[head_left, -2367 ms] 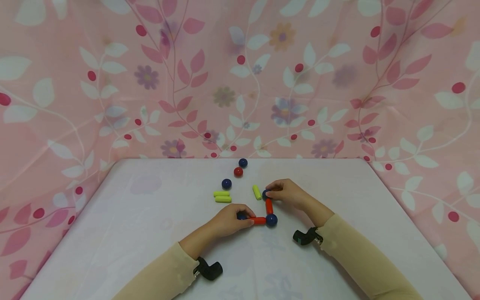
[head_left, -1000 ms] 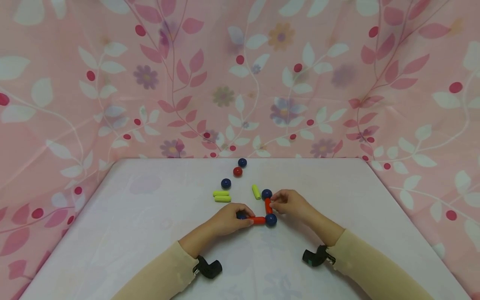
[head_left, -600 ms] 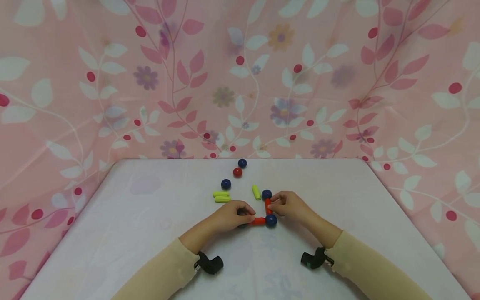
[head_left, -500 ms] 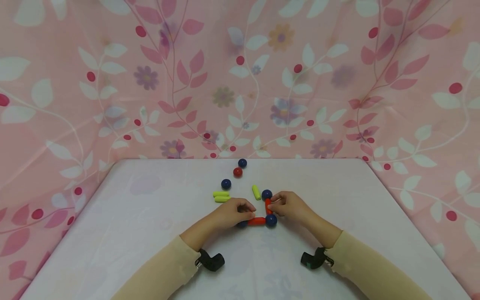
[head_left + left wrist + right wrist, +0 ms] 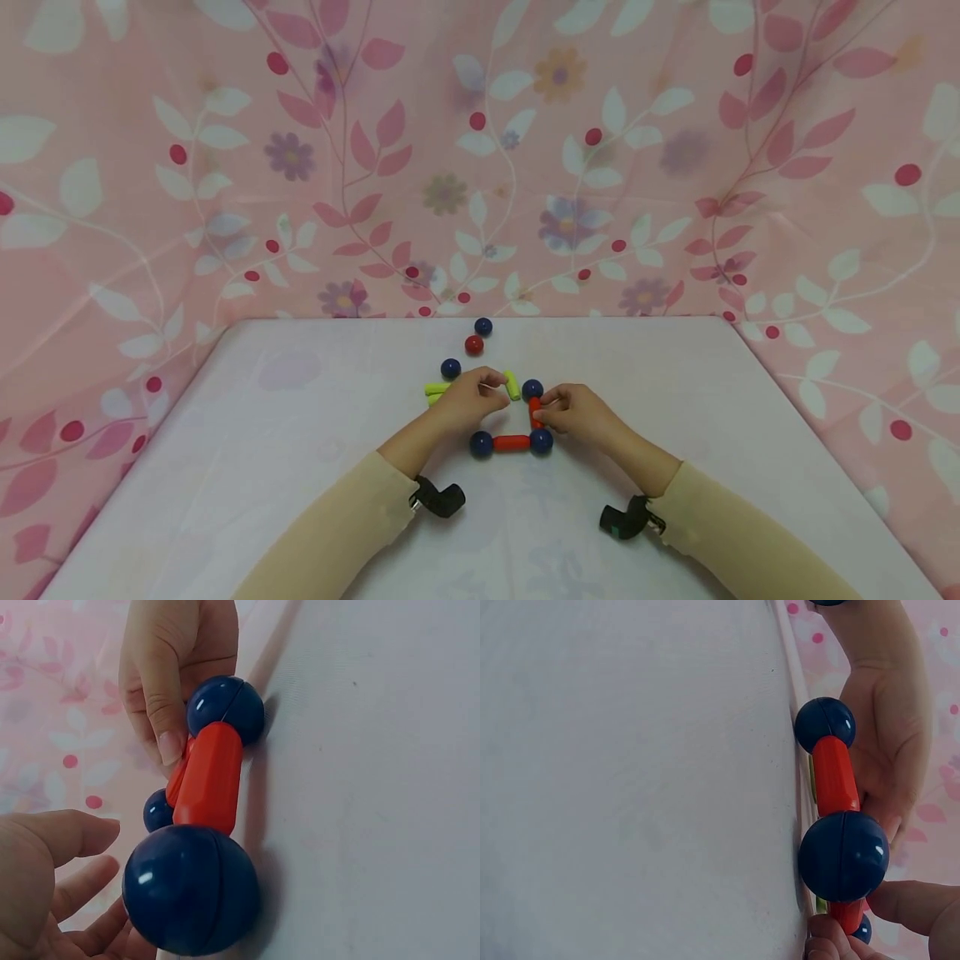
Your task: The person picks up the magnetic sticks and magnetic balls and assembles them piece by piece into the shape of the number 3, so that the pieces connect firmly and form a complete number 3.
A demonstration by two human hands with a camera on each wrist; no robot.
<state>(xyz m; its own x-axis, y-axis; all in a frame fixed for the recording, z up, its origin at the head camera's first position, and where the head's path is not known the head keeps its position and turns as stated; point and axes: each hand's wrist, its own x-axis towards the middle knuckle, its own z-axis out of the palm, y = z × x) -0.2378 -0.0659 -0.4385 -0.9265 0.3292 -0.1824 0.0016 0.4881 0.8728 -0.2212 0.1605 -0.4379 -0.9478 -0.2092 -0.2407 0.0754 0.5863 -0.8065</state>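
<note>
An L-shaped piece lies on the table, made of two red rods and three dark blue balls. My right hand (image 5: pixel 576 410) pinches its upright red rod (image 5: pixel 535 406), between the far ball (image 5: pixel 532 390) and the corner ball (image 5: pixel 541 442). The near red rod (image 5: pixel 512 443) runs from that corner to the left end ball (image 5: pixel 482 444). My left hand (image 5: pixel 471 398) is off the piece, thumb and fingers apart, close to a lone yellow-green rod (image 5: pixel 512 386). In the left wrist view the left hand's fingers (image 5: pixel 86 832) are spread beside the large end ball (image 5: pixel 191 889).
Two more yellow-green rods (image 5: pixel 437 389) lie partly hidden behind my left hand. Farther back stand a loose blue ball (image 5: pixel 451 368), a red ball (image 5: pixel 474 345) and another blue ball (image 5: pixel 483 327) near the table's back edge. A floral cloth (image 5: pixel 442 192) hangs behind.
My left hand has let go of the left end of the piece and moved away toward the lone yellow-green rod. My right hand earlier shifted from the far ball down to the red rod.
</note>
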